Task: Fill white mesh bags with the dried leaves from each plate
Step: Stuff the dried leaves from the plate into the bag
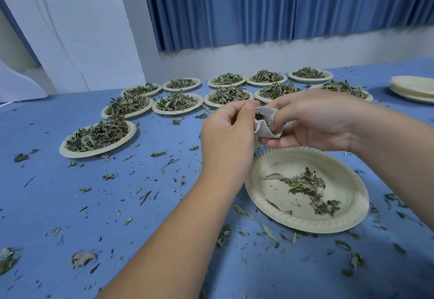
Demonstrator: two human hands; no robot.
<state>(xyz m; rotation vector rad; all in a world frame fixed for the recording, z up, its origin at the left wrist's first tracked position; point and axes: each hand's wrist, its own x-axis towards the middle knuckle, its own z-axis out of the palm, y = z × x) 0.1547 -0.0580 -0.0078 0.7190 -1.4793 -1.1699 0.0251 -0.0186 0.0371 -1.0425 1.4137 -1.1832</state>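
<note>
White mesh bag [266, 123] pinched between left hand [226, 131] and right hand [312, 120] above near-empty plate [342, 174], heaped plates [94, 153] beyond.

Plate [340, 181] holding few dried leaves [310, 188] set toward tabletop's [70, 204] near-right; mesh bag [265, 127] held over its far rim. Heaped plates [98, 151] ranged in rows behind, toward far edge; empty-plate stack [413, 88] placed at right edge.

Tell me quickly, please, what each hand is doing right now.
The left hand pinches the white mesh bag at its mouth.
The right hand grips the same bag's other side.
</note>
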